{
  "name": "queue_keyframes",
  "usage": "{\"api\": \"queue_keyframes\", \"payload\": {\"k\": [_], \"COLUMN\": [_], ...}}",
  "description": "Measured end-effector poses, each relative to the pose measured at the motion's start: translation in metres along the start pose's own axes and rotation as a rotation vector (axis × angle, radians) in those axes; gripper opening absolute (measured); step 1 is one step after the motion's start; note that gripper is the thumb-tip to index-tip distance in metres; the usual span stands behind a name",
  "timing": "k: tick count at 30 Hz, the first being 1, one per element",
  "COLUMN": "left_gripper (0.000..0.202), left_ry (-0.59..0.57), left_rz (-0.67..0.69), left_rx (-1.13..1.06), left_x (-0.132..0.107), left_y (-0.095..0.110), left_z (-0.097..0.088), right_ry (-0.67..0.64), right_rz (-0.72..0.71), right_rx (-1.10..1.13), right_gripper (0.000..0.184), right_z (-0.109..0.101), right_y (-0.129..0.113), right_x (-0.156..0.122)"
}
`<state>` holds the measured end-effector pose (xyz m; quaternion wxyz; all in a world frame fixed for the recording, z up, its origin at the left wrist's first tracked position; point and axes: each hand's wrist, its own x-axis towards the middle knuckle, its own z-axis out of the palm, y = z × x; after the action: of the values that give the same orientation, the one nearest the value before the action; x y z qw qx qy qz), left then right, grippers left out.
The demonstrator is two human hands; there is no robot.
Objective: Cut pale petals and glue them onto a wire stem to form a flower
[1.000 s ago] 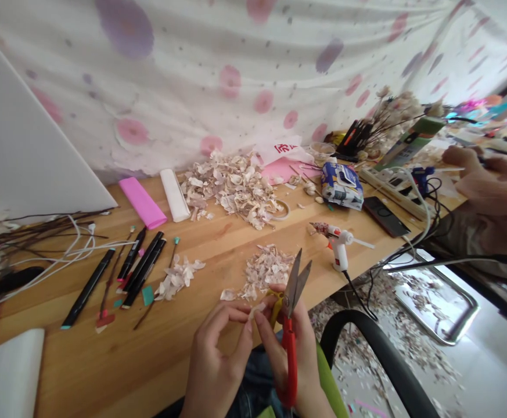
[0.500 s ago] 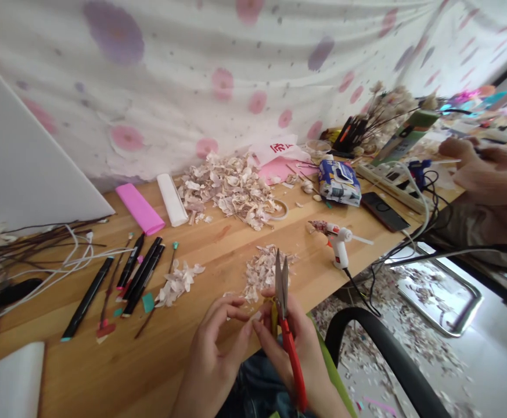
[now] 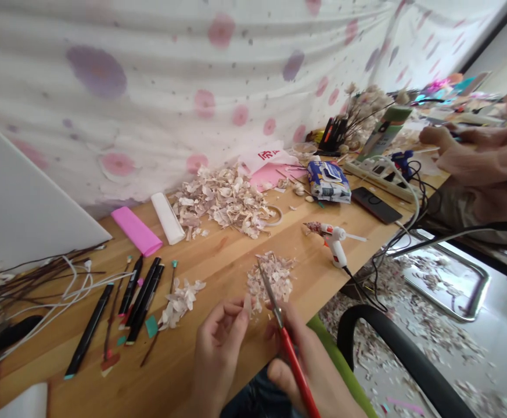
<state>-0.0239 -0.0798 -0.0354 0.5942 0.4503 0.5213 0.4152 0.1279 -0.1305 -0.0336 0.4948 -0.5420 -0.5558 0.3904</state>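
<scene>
My right hand (image 3: pixel 308 366) grips red-handled scissors (image 3: pixel 288 348), blades closed and pointing up-left over the table's front edge. My left hand (image 3: pixel 218 339) pinches a small pale flake (image 3: pixel 247 303) between thumb and fingertips, just left of the blades. Right behind both hands lies a small heap of pale flakes (image 3: pixel 273 276) on the wooden table (image 3: pixel 218 255). A smaller cluster of white petal-like pieces (image 3: pixel 178 299) lies to the left of my left hand.
A big flake heap (image 3: pixel 222 200), pink (image 3: pixel 136 230) and white (image 3: pixel 167 210) rolls, black markers (image 3: pixel 142 293), white cables (image 3: pixel 61 284), a glue gun (image 3: pixel 334 239), a wipes pack (image 3: pixel 328 181) and a phone (image 3: pixel 375 204) lie around. Another person's hands (image 3: pixel 475 154) work at right. A black chair arm (image 3: pixel 392 348) curves below.
The scissor blades went from open to closed and now tilt left. My hands drew slightly apart, and the view shifted so the table sits lower and farther left.
</scene>
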Motion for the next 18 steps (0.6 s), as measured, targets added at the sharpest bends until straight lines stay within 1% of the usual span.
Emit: {"api": "queue_keyframes", "payload": {"k": [2, 4, 7, 11, 14, 16, 18], "left_gripper": [0.025, 0.026, 0.025, 0.024, 0.021, 0.019, 0.017], "left_ry": [0.021, 0.031, 0.041, 0.09, 0.07, 0.044, 0.045], "left_rz": [0.023, 0.04, 0.059, 0.087, 0.1, 0.104, 0.1], "left_rx": [-0.03, -0.043, -0.028, 0.022, 0.011, -0.004, -0.021], "left_x": [0.003, 0.004, 0.002, -0.002, -0.004, -0.006, -0.008], "left_y": [0.001, 0.003, 0.005, 0.01, 0.014, 0.015, 0.017], "left_z": [0.004, 0.006, 0.008, 0.007, 0.008, 0.01, 0.014], "right_ry": [-0.046, -0.055, -0.045, -0.101, -0.122, -0.118, -0.106], "right_rz": [-0.01, -0.002, 0.004, 0.038, 0.071, 0.078, 0.086], "right_rx": [0.028, 0.042, 0.058, 0.049, 0.004, -0.021, -0.027], "right_gripper": [0.078, 0.088, 0.092, 0.101, 0.103, 0.103, 0.105], "right_z": [0.001, 0.004, 0.008, 0.008, 0.007, 0.008, 0.01], "right_y": [-0.001, -0.003, -0.005, -0.009, -0.009, -0.007, -0.006], "right_x": [-0.003, -0.006, -0.008, -0.009, -0.01, -0.011, -0.012]}}
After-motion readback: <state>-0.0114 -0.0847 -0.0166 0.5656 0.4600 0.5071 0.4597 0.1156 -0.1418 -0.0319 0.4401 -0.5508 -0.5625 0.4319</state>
